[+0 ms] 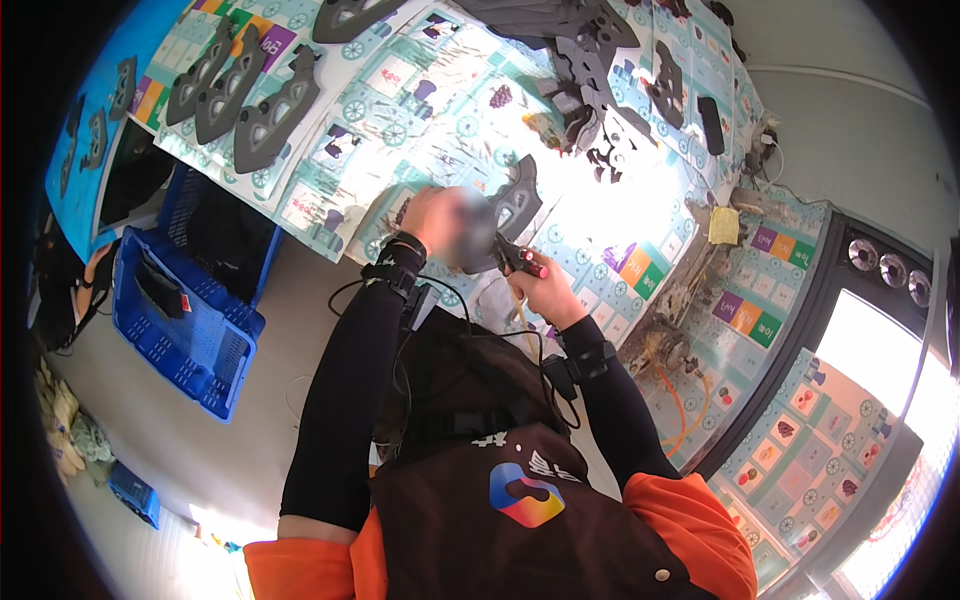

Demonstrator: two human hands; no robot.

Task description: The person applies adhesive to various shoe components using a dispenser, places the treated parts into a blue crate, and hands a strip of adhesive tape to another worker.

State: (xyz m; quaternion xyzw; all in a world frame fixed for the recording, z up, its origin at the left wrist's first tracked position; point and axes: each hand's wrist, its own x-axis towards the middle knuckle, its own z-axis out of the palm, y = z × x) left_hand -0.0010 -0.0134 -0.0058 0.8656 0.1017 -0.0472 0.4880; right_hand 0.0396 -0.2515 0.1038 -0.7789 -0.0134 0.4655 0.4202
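My left hand (433, 218) is closed on a dark grey moulded plastic part (518, 203) at the table's near edge. The part's curved upper end, with cut-out openings, points away from me; its lower end is blurred. My right hand (552, 293) is wrapped round hand pliers (523, 262) with red-tipped handles. Their dark jaws meet the lower side of the part; whether they bite into it I cannot tell. Three similar grey parts (275, 122) lie in a row at the left of the table.
The table's patterned cover (400, 105) carries scattered dark slivers. A heap of grey parts (583, 70) lies at the far side, and a black oblong object (711, 125) at the right. Blue crates (185, 330) stand on the floor at left. Cables hang about my wrists.
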